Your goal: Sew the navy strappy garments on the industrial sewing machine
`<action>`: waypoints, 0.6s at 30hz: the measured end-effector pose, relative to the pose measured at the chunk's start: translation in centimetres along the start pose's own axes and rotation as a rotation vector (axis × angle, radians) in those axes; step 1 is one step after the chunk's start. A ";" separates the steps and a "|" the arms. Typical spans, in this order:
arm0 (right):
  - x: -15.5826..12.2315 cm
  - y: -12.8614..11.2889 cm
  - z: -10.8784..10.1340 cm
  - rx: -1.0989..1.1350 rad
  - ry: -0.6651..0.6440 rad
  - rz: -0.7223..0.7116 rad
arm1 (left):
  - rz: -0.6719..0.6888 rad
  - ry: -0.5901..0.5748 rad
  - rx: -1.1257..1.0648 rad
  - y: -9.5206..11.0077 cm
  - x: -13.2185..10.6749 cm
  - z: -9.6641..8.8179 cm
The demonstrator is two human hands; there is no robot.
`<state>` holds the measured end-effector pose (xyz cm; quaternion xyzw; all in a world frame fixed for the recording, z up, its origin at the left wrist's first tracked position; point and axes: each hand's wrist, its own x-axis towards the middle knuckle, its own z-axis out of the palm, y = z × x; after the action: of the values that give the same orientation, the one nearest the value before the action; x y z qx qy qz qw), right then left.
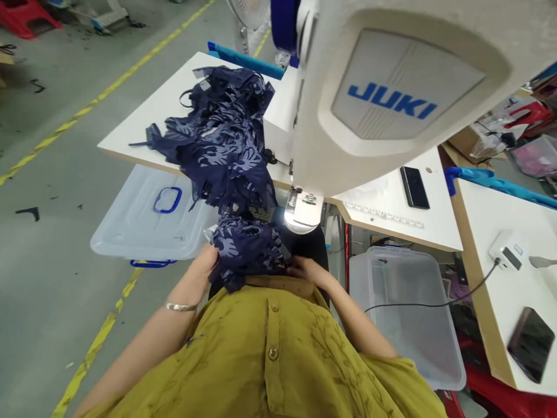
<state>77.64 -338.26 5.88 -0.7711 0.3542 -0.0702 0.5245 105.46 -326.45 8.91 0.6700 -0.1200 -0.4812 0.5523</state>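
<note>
From my remote seat, through the head camera, I see a gathered bundle of navy patterned fabric [250, 247] at the wearer's lap, just in front of a mustard-green buttoned shirt [243, 348]. The left hand [205, 264], with a silvery bangle [180, 307] at its wrist, grips the bundle's left edge, its fingertips partly hidden by the folds. The right hand [307, 271] rests against the lower right edge with bent fingers; I cannot tell whether it grips.

Above the bundle, a loose heap of matching navy fabric [226, 136] covers part of the white worktop [167, 107] and hangs over its near edge. I cannot make out whether heap and bundle join. To the right looms a cream JUKI sewing machine [374, 157], a bright light shining near its needle area.

Farther right I see a black smartphone [415, 187] near a clear ruler [385, 215]. A translucent lidded plastic box [126, 223] sits below the worktop on the left, and an open clear plastic bin [413, 302] on the right.
</note>
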 end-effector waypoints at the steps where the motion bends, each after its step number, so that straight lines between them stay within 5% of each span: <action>1: 0.6 -0.8 -0.1 -0.029 0.073 -0.005 | 0.015 0.039 0.011 0.3 -0.3 -1.1; 4: 2.6 -4.6 0.4 -0.072 0.232 -0.128 | 0.059 0.120 0.112 1.0 -1.5 -3.2; 8: 5.2 -9.5 4.6 -0.156 -0.059 -0.423 | 0.108 0.087 0.306 1.6 -3.1 -3.9; 12: 7.7 -10.7 7.9 -0.448 -0.114 -0.422 | 0.167 0.058 0.487 2.2 -4.2 -5.1; 15: 9.3 -10.7 7.0 -0.564 0.000 -0.412 | 0.166 0.171 0.522 3.2 -4.4 -6.7; 18: 10.2 -10.0 5.2 -0.519 0.081 -0.422 | 0.105 0.247 0.212 4.0 -4.2 -7.9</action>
<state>92.39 -338.70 9.46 -0.9318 0.2134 -0.1151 0.2702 110.91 -320.08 13.90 0.7714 -0.1362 -0.3504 0.5135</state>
